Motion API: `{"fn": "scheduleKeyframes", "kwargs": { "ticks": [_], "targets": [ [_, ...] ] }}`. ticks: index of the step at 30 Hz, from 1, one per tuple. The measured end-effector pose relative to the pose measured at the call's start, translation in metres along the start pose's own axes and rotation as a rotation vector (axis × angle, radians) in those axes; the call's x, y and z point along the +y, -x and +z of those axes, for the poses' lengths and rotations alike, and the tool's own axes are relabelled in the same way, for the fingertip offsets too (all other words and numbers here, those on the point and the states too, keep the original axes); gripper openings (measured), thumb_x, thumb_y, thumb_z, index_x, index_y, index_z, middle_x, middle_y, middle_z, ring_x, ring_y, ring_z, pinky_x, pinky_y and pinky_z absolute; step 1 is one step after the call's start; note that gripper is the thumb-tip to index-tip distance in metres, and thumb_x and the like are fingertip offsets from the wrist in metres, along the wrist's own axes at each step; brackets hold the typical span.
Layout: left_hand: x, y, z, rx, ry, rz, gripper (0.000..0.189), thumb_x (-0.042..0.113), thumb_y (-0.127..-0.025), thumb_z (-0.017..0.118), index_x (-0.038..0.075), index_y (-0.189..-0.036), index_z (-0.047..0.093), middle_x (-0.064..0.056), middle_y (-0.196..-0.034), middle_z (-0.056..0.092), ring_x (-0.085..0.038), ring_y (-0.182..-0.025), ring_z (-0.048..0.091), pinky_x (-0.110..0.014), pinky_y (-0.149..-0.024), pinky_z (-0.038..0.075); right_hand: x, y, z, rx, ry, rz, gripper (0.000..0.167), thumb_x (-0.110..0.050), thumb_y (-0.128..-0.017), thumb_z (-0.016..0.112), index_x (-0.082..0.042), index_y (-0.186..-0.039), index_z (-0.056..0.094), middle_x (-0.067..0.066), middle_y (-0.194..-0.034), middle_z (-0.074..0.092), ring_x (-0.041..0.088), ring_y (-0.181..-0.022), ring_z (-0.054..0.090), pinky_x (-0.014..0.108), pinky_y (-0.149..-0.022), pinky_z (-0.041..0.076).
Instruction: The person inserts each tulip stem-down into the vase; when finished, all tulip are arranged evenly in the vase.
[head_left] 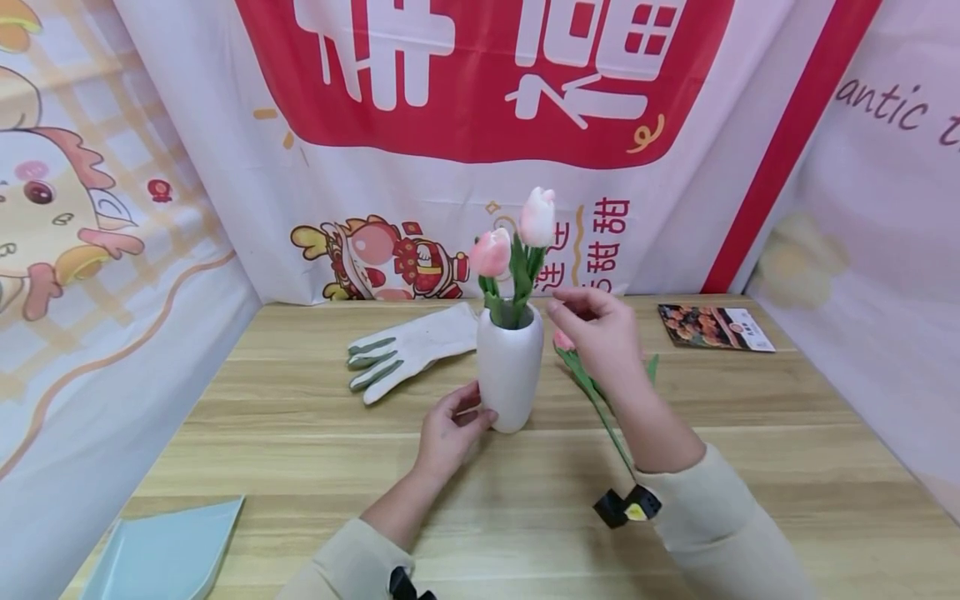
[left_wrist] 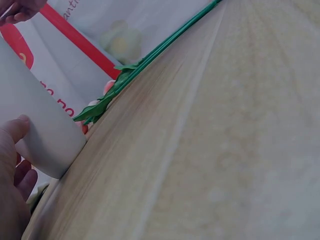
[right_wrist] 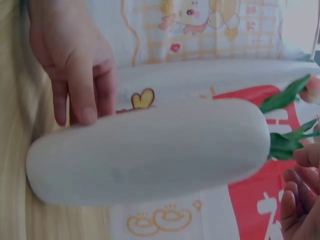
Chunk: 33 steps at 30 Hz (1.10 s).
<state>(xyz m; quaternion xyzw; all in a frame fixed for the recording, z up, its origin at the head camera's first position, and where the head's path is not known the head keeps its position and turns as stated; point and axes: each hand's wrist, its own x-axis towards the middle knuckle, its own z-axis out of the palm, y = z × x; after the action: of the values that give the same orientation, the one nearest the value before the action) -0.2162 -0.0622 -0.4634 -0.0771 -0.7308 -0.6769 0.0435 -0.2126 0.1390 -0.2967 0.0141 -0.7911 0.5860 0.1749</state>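
Note:
A white vase (head_left: 510,375) stands upright on the table, holding a pink tulip (head_left: 491,252) and a paler tulip (head_left: 538,218). My left hand (head_left: 450,429) holds the vase low on its left side; in the left wrist view the thumb lies against the vase wall (left_wrist: 40,110). Beside the vase mouth, to the right, is my right hand (head_left: 603,337), its fingers loosely bent. No flower shows in its grasp, and its fingertips look just apart from the leaves. Under the right forearm, more tulips (head_left: 564,340) lie on the table, partly hidden, their green stems (left_wrist: 165,45) clear in the left wrist view.
Left of the vase lies a white glove (head_left: 420,342) with grey-green fingertips. A picture card (head_left: 712,327) is at the back right. A light blue dustpan-like tray (head_left: 168,546) sits at the front left. Printed cloths (head_left: 480,158) hang around the table (head_left: 315,467).

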Motion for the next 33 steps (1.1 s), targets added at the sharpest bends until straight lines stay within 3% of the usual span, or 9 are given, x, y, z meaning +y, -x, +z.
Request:
{"fn": "scheduleKeyframes", "kwargs": {
  "ticks": [6, 13, 18, 21, 26, 29, 33],
  "targets": [
    [0.001, -0.001, 0.001, 0.008, -0.009, -0.019, 0.050, 0.000, -0.082, 0.075, -0.003, -0.130, 0.059, -0.022, -0.128, 0.062, -0.037, -0.117, 0.061, -0.050, -0.102, 0.052, 0.017, -0.001, -0.028, 0.105, 0.006, -0.026, 0.026, -0.016, -0.088, 0.072, 0.001, -0.107, 0.071, -0.017, -0.074, 0.061, 0.002, -0.069, 0.054, 0.011, -0.056, 0.047],
    [0.002, 0.001, 0.001, 0.012, 0.008, 0.008, 0.051, 0.006, -0.082, 0.077, 0.002, -0.130, 0.060, -0.018, -0.127, 0.064, -0.033, -0.116, 0.062, -0.044, -0.101, 0.055, 0.045, 0.002, -0.060, 0.159, 0.047, 0.067, 0.032, -0.023, -0.089, 0.072, -0.001, -0.113, 0.069, -0.021, -0.078, 0.060, -0.001, -0.076, 0.054, 0.009, -0.058, 0.048],
    [0.002, 0.001, 0.000, 0.009, 0.018, 0.020, 0.051, 0.008, -0.082, 0.078, 0.002, -0.130, 0.060, -0.018, -0.129, 0.063, -0.033, -0.116, 0.063, -0.041, -0.099, 0.056, 0.070, 0.007, -0.080, 0.133, 0.097, 0.111, 0.030, -0.027, -0.091, 0.070, -0.006, -0.112, 0.069, -0.023, -0.083, 0.060, -0.002, -0.082, 0.055, 0.008, -0.066, 0.050],
    [0.014, 0.005, 0.000, -0.001, 0.018, 0.002, 0.051, 0.004, -0.083, 0.076, -0.001, -0.131, 0.059, -0.020, -0.130, 0.062, -0.037, -0.116, 0.062, -0.045, -0.101, 0.054, 0.087, 0.011, -0.089, 0.124, 0.125, 0.158, 0.021, -0.028, -0.091, 0.070, -0.014, -0.108, 0.069, -0.023, -0.082, 0.058, -0.001, -0.081, 0.053, 0.008, -0.063, 0.049],
    [0.036, 0.013, -0.001, -0.013, 0.014, -0.019, 0.050, -0.001, -0.083, 0.074, -0.004, -0.130, 0.057, -0.024, -0.130, 0.061, -0.042, -0.117, 0.060, -0.052, -0.103, 0.051, 0.109, 0.016, -0.102, 0.103, 0.200, 0.190, 0.033, -0.029, -0.092, 0.069, -0.007, -0.117, 0.066, -0.025, -0.082, 0.056, -0.002, -0.080, 0.051, 0.011, -0.061, 0.047],
    [0.035, 0.012, 0.000, -0.011, 0.012, -0.021, 0.050, -0.001, -0.083, 0.074, -0.005, -0.130, 0.058, -0.024, -0.130, 0.061, -0.042, -0.117, 0.060, -0.052, -0.103, 0.051, 0.120, 0.019, -0.110, 0.066, 0.261, 0.190, 0.045, -0.031, -0.093, 0.067, -0.001, -0.126, 0.061, -0.026, -0.084, 0.055, -0.004, -0.080, 0.051, 0.011, -0.063, 0.048],
    [0.020, 0.007, 0.001, -0.002, 0.016, -0.024, 0.051, -0.001, -0.082, 0.074, -0.004, -0.130, 0.058, -0.023, -0.130, 0.061, -0.041, -0.118, 0.060, -0.051, -0.102, 0.052, 0.132, 0.023, -0.118, 0.012, 0.314, 0.208, 0.048, -0.034, -0.094, 0.066, -0.001, -0.128, 0.060, -0.021, -0.087, 0.057, -0.004, -0.080, 0.052, 0.013, -0.064, 0.050]
  ]
}}
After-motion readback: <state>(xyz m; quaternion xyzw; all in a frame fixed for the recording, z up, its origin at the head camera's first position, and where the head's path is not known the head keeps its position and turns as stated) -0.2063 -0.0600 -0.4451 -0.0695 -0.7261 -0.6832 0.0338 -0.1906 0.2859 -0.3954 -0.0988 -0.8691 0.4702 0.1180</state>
